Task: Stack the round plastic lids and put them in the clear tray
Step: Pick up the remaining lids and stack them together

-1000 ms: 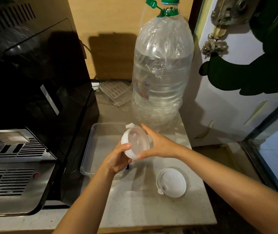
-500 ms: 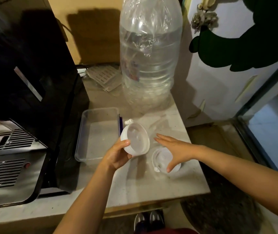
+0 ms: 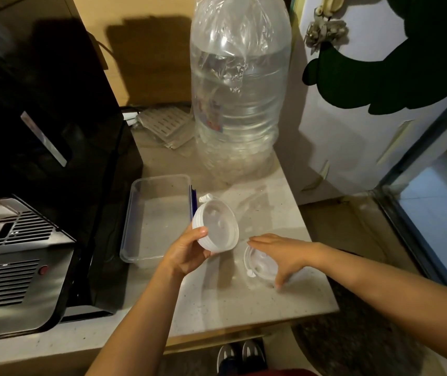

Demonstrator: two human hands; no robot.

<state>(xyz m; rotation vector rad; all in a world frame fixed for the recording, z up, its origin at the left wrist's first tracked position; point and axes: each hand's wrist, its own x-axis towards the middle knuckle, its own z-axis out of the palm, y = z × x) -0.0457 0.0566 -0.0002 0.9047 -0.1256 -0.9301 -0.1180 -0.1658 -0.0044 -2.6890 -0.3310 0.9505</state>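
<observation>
Pale stone counter, dim kitchen corner. Clear tray empty at left, beside black appliance. Your left hand curled round rim of lid stack, held tilted above the counter. Your right hand spread flat over last lid, not gripping. Lids look light, thin, slick: pinch at rim or pull tab.

Left hand holds stacked lids; right hand covers single lid.
</observation>
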